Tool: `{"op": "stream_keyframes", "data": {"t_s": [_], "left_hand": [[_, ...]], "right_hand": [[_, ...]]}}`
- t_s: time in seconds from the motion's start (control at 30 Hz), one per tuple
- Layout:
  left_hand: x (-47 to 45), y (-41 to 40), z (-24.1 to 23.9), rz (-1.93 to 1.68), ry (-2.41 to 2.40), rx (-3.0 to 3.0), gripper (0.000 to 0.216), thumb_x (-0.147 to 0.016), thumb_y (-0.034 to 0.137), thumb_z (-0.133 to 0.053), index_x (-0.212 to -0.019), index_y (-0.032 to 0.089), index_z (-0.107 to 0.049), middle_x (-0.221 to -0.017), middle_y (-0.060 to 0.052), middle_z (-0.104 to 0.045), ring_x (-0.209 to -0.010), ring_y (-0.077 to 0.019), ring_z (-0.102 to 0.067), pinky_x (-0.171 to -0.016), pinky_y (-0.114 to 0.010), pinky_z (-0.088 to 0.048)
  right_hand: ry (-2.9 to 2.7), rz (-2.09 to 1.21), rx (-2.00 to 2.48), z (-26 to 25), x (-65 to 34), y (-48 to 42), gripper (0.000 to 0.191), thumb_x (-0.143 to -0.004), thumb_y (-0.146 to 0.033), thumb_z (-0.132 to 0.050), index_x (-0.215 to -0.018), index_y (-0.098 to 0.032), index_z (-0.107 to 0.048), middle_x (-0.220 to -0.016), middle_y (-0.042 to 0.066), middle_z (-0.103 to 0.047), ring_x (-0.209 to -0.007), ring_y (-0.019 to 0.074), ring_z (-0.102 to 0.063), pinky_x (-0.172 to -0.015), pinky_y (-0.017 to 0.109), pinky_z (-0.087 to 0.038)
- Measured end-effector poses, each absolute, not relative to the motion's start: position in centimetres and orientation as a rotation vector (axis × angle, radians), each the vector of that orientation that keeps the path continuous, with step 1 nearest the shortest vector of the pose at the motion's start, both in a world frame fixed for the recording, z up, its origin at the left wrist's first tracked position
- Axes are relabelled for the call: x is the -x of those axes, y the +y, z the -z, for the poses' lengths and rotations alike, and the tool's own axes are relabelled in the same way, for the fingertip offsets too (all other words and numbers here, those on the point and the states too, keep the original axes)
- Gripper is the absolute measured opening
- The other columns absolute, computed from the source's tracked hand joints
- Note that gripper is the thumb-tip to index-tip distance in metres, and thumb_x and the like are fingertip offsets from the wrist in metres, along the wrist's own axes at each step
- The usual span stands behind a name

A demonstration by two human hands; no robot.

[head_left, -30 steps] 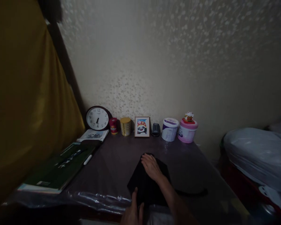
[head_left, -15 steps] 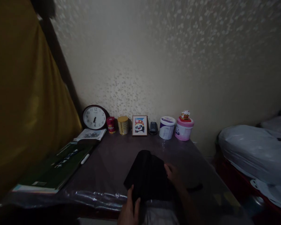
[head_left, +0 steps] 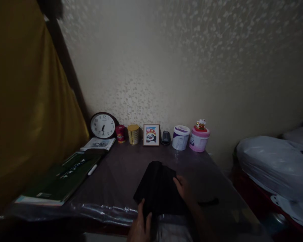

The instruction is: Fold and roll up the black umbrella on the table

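Observation:
A black, folded fabric item (head_left: 158, 191) lies at the near edge of the table; its exact kind is too dark to make out. My left hand (head_left: 140, 223) grips its lower left corner, with the thumb and a finger on the cloth. At its right edge, my right hand (head_left: 182, 189) has fingers closed on the fabric, partly hidden behind it. A dark strap-like piece (head_left: 209, 202) lies on the table right of my right forearm.
Along the wall stand a clock (head_left: 103, 126), a red can (head_left: 120, 134), a gold tin (head_left: 133, 135), a framed panda picture (head_left: 151, 135) and two tubs (head_left: 181, 138). Green books (head_left: 55, 179) and a white pen (head_left: 92, 169) lie left. Plastic-wrapped bundles (head_left: 272, 164) sit right.
My right hand has shifted slightly left along the black fabric's right edge, and that edge has drawn in. My left hand keeps its place.

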State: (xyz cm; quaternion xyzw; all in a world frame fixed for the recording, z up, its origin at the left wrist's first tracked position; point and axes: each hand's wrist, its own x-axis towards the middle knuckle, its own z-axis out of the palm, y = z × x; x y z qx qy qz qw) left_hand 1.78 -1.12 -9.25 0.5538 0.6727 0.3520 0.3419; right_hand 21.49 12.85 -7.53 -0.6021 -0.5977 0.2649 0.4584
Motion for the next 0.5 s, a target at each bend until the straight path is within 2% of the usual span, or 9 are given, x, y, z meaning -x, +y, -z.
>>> {"op": "stream_keyframes", "data": {"t_s": [0.13, 0.3, 0.4, 0.5], "left_hand": [[-1.8, -1.1, 9.1, -0.906, 1.758, -1.452, 0.053, -0.087, 0.030, -0.025, -0.135, 0.007, -0.020, -0.124, -0.015, -0.054, -0.111, -0.0180, -0.054, -0.095, -0.028, -0.039], [-1.9, -1.2, 8.6, -0.869, 1.758, -1.455, 0.053, -0.088, 0.028, -0.025, -0.136, 0.006, -0.019, -0.126, -0.015, -0.052, -0.115, -0.0177, -0.052, -0.097, -0.027, -0.036], [-1.9, -1.3, 8.2, -0.845, 1.767, -1.425, 0.053, -0.088, 0.026, -0.026, -0.137, 0.007, -0.019, -0.119, -0.013, -0.059, -0.114, -0.0159, -0.052, -0.097, -0.024, -0.035], [-1.8, -1.3, 7.9, -0.807, 1.774, -1.438, 0.053, -0.089, 0.026, -0.026, -0.137, 0.008, -0.017, -0.112, -0.013, -0.063, -0.112, -0.0163, -0.054, -0.096, -0.025, -0.036]], "right_hand": [[-1.455, -0.658, 1.500, 7.2, -21.4, 12.8, 0.027, -0.068, -0.047, -0.051, -0.064, -0.022, -0.059, -0.070, 0.005, -0.065, -0.074, 0.0245, -0.061, -0.071, 0.036, -0.047], [-1.436, -0.906, 1.460, 6.7, -21.2, 12.5, 0.027, -0.066, -0.046, -0.056, -0.069, -0.019, -0.062, -0.073, 0.006, -0.067, -0.075, 0.0255, -0.062, -0.069, 0.036, -0.047], [-1.351, -1.035, 1.412, 5.3, -20.5, 12.5, 0.029, -0.062, -0.042, -0.060, -0.077, -0.018, -0.064, -0.077, 0.006, -0.068, -0.078, 0.0256, -0.063, -0.067, 0.035, -0.048], [-1.337, -1.107, 1.364, 3.4, -19.0, 12.8, 0.028, -0.064, -0.040, -0.060, -0.079, -0.017, -0.063, -0.077, 0.004, -0.068, -0.077, 0.0237, -0.063, -0.064, 0.031, -0.048]]}}
